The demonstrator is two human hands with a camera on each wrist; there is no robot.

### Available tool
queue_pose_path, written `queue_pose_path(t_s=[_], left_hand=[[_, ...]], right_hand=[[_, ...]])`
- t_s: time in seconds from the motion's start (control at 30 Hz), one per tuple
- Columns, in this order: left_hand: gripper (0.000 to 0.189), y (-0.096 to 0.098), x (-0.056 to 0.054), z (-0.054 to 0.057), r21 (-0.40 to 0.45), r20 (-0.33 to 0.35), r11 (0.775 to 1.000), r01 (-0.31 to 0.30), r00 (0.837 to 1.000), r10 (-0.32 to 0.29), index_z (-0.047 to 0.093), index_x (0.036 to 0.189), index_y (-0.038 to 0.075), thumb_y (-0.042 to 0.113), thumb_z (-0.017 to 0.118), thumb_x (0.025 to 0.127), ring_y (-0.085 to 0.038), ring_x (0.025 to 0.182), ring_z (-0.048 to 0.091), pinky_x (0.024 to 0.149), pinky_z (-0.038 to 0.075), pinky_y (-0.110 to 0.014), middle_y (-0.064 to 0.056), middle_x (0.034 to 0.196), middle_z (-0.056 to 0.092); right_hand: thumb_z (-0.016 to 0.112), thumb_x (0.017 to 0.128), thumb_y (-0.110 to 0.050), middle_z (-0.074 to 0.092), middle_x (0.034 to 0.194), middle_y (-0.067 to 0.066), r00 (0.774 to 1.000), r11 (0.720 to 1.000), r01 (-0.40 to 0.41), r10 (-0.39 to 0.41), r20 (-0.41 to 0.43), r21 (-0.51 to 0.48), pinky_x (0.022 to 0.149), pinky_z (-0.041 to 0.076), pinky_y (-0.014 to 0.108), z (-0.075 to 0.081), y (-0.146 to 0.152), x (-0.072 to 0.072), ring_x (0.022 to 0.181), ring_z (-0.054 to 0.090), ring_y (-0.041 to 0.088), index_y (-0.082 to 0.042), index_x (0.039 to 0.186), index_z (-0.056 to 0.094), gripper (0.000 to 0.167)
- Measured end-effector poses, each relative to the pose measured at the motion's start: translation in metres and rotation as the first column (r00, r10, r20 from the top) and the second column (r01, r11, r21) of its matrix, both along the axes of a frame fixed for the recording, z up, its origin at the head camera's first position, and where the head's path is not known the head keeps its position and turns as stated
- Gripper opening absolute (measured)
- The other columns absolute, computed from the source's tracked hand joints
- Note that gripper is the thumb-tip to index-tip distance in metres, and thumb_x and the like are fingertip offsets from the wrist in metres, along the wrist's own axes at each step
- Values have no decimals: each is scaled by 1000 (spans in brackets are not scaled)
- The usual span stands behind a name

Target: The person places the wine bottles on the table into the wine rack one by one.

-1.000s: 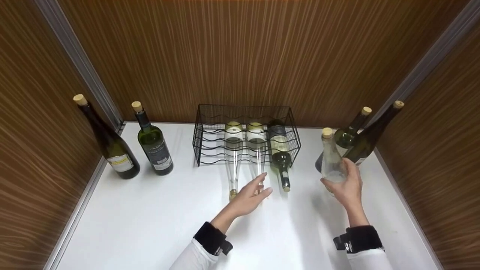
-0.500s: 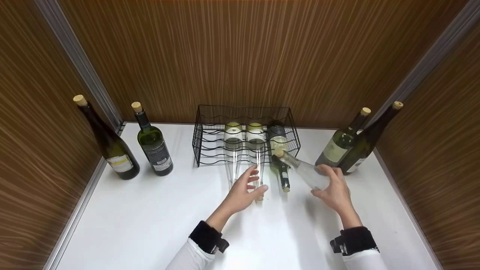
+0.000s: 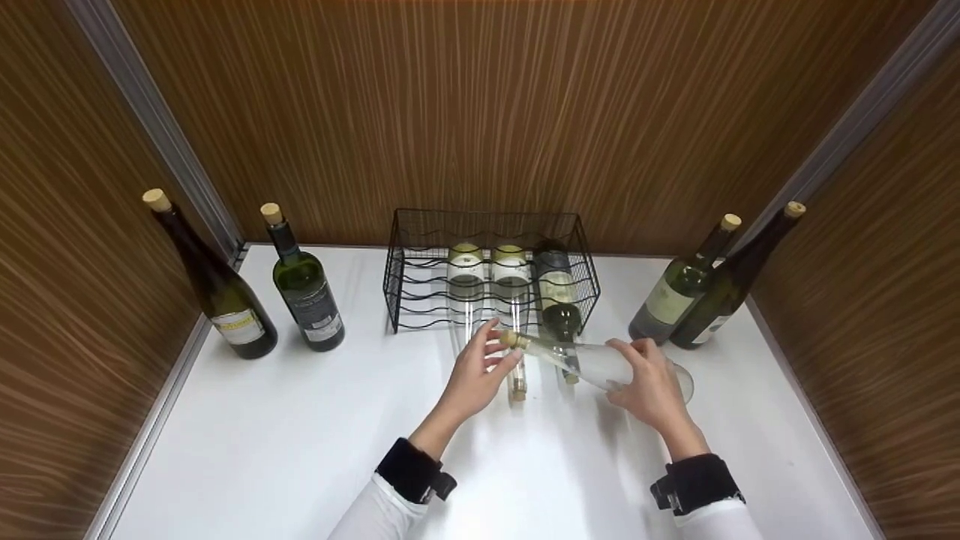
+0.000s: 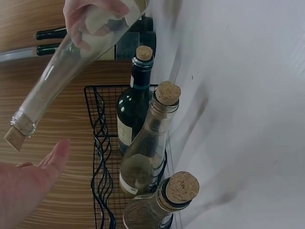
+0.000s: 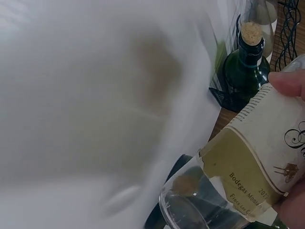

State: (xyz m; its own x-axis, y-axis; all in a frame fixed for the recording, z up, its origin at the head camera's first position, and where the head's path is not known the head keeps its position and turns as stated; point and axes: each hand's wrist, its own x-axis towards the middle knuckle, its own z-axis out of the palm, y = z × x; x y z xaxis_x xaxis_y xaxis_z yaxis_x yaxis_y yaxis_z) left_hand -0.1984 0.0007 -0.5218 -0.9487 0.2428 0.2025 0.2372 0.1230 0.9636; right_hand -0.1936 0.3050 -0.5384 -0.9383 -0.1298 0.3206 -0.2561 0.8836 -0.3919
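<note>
My right hand (image 3: 651,386) grips a clear glass wine bottle (image 3: 589,360) round its lower body, over the paper label (image 5: 252,162). The bottle is tilted close to level, base to the right and neck to the left. Its cork (image 4: 15,138) points at my left hand (image 3: 469,382), whose fingers are spread and loosely bent near the neck, with a gap to the cork in the left wrist view. Behind, a black wire rack (image 3: 487,212) holds two clear bottles, one left (image 3: 466,281) and one central (image 3: 511,281), and a green bottle (image 3: 559,315), necks facing me.
A tall dark bottle (image 3: 240,326) and a green bottle (image 3: 311,300) stand corked at the left. On the right stand a green bottle (image 3: 667,300) and a tall dark one (image 3: 720,300). Wood-grain panels (image 3: 480,112) enclose the white table (image 3: 300,450).
The clear bottle has gone from upright at the right to tilted nearly level, its neck swinging left in front of the rack. My left hand has shifted slightly left.
</note>
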Motion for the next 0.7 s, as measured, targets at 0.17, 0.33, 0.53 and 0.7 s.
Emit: queue_pose_path(t_s=[0.17,0.33,0.53,0.7], left_hand=[[58,-4,-2,-1,-63,-32,998,-17,999,15,44,144,3,30,63,97,-24,111,59,91,51,-31,-14,127,55],[45,-8,-3,-1,-153,-51,988,8,999,-16,58,134,7,33,63,97,-22,101,63,86,52,-34,-13,118,61],[36,-10,-3,-3,-282,-19,957,73,996,-82,68,122,8,34,62,98,-16,87,64,79,53,-32,-4,103,68],[35,-12,-3,-3,-346,13,932,110,994,-112,71,117,7,34,64,96,-14,79,62,69,52,-30,0,94,69]], right_hand=[[89,52,-7,55,107,18,997,996,-50,54,-58,76,82,43,56,-1,-6,1,94,54,40,-16,126,65,78],[86,55,-2,55,106,19,991,983,-98,111,-81,155,86,42,58,0,-12,3,96,54,41,-18,125,66,74],[83,51,3,55,108,20,981,964,-131,160,-107,233,91,40,58,2,-20,4,102,54,41,-20,125,67,79],[82,47,3,56,111,19,975,951,-155,190,-111,267,97,37,58,2,-25,6,104,54,39,-19,125,67,82]])
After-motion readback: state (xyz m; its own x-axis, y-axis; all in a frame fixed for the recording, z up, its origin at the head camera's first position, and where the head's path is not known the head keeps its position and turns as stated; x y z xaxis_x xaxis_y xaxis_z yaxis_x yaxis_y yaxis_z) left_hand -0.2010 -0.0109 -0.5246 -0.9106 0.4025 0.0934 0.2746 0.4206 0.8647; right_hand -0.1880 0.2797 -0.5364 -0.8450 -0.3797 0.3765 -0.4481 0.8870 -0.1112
